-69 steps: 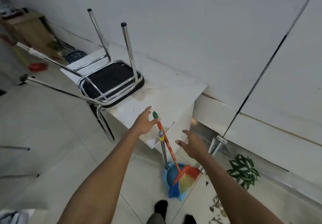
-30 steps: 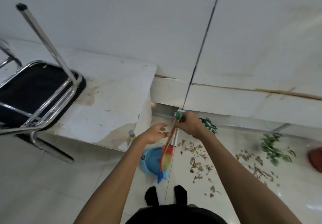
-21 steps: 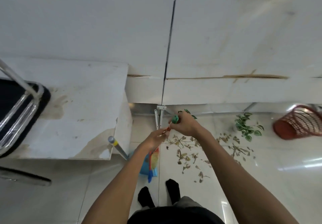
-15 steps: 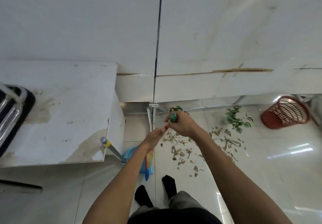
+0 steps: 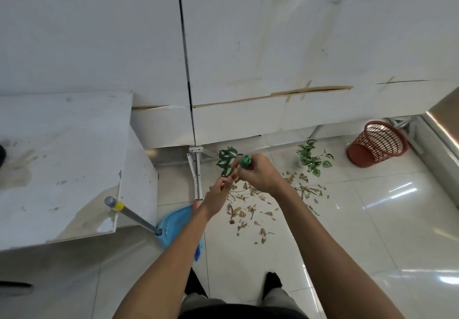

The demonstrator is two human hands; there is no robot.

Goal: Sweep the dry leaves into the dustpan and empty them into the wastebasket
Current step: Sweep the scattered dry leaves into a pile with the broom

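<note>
My right hand (image 5: 258, 177) grips the top of the broom handle, whose green cap (image 5: 245, 161) sticks out above the fist. My left hand (image 5: 216, 197) holds the orange handle just below. My left forearm hides most of the broom; a bit of blue bristle (image 5: 198, 251) shows beside it. The blue dustpan (image 5: 173, 226) stands on the floor at my left, its grey handle (image 5: 129, 215) leaning against the white table. Dry brown leaves (image 5: 250, 212) lie scattered on the tiles ahead. A red mesh wastebasket (image 5: 377, 142) stands at the far right by the wall.
A white table (image 5: 62, 164) fills the left side. White wall panels (image 5: 273, 57) run across the back, with a metal bracket (image 5: 197, 174) at their foot. Two green leafy sprigs (image 5: 313, 159) lie near the wall. My feet stand at the bottom.
Both hands went from reaching toward the broom to gripping its handle. The view swung right, past the upturned chair, and brought the leaves and wastebasket into sight.
</note>
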